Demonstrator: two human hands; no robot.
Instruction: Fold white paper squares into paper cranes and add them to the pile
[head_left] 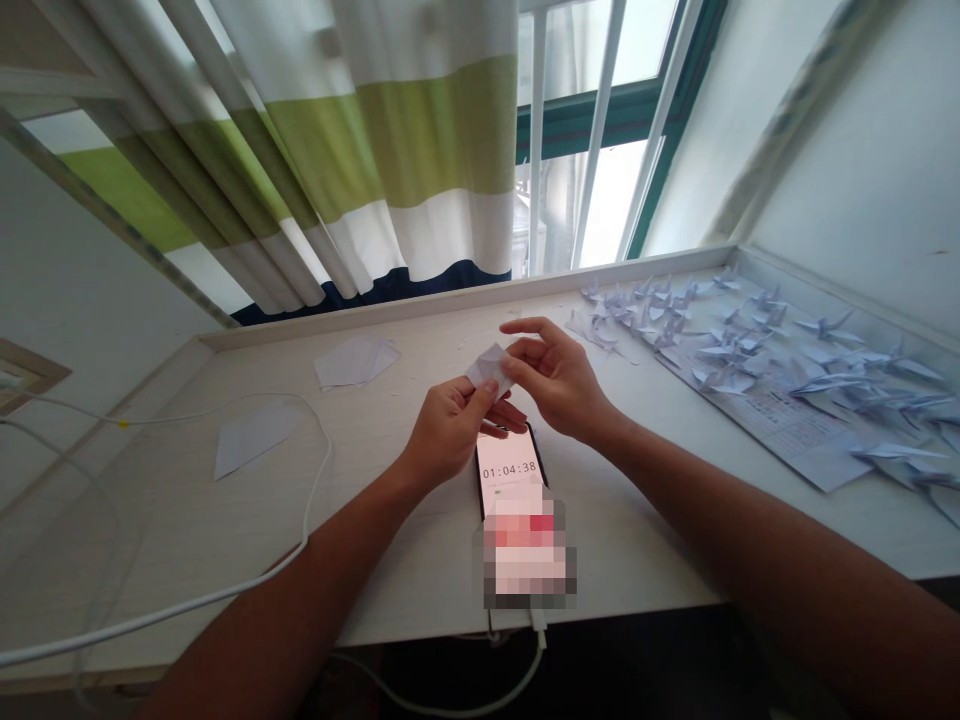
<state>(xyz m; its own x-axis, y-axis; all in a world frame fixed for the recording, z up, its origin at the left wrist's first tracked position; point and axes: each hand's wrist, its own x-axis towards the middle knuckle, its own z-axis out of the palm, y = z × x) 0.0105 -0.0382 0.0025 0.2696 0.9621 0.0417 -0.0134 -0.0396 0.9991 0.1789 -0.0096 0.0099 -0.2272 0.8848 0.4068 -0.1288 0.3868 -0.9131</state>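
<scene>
Both hands meet above the middle of a pale wooden desk [187,520]. A small folded piece of white paper [489,366] is pinched between them. My left hand [450,425] grips its lower edge with thumb and curled fingers. My right hand [559,375] holds its right side with fingertips, index finger stretched over the top. Directly below the hands lies a phone [510,470] with a timer reading 01:04:38 on its lit screen.
Several folded paper cranes [750,340] lie spread over a printed sheet [787,440] at the right. Two flat paper pieces [356,360] [251,435] lie at the left. A white cable [307,520] loops across the desk's left side. Striped curtain [390,150] and window behind.
</scene>
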